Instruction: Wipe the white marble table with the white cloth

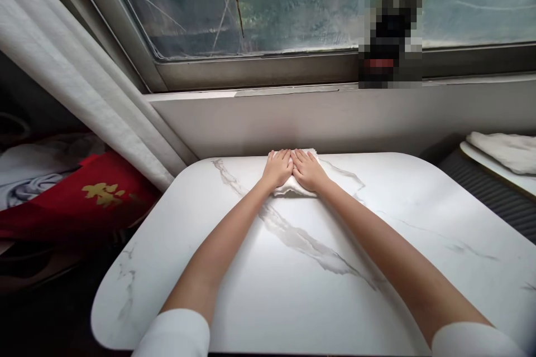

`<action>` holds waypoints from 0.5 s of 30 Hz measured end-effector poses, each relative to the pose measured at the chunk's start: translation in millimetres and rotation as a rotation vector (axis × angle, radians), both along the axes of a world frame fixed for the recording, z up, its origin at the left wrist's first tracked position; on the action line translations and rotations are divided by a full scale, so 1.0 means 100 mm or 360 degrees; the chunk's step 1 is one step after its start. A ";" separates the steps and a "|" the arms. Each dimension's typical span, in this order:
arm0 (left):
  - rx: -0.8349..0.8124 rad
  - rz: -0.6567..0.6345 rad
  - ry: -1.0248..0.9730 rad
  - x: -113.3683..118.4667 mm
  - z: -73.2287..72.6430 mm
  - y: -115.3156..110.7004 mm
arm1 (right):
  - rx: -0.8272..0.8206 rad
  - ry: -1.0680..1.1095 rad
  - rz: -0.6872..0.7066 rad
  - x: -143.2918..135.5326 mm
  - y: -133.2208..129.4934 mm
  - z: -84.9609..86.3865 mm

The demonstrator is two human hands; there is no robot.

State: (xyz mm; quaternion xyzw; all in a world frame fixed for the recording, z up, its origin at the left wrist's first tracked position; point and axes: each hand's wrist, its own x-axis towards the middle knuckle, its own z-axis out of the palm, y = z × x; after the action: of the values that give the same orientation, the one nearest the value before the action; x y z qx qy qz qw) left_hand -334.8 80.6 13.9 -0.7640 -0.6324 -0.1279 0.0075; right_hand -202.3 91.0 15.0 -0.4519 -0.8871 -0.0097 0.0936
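A white cloth (295, 188) lies folded on the white marbled table (259, 268), close to the table's far edge. My left hand (278, 168) rests flat on the left part of the cloth, fingers stretched forward. Beside it, my right hand (307, 169) presses flat on the right part, palm down. The two hands touch or nearly touch at the middle of the cloth. Neither hand is closed around anything.
Behind the table are a low wall (251, 120) and a window with a metal frame (259, 71). A pale curtain (84, 67) hangs at the left, near a red cloth (104, 195) with a gold pattern. Another white cloth (508, 152) lies at the far right.
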 end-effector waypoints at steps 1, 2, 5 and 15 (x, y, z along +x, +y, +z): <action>0.0008 0.0013 0.0004 0.00 -0.01 -0.01 | 0.0017 0.0011 0.0011 0.00 0.00 -0.01; 0.0014 0.0023 0.0010 0.01 -0.01 -0.04 | 0.0035 0.0022 0.0026 0.01 -0.02 -0.02; 0.0023 0.0040 0.0041 0.03 -0.02 -0.26 | 0.0068 0.0051 0.0080 0.05 -0.21 -0.04; -0.0008 -0.0253 0.0060 0.05 0.05 -2.22 | 0.0107 0.0134 0.0371 0.31 -2.14 -0.04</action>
State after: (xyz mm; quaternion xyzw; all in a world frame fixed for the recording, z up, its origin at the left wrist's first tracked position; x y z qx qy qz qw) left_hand -329.6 -141.0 18.6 -0.8141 -0.5698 -0.1121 0.0074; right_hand -171.5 -122.7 10.9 -0.3425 -0.9280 -0.0093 0.1463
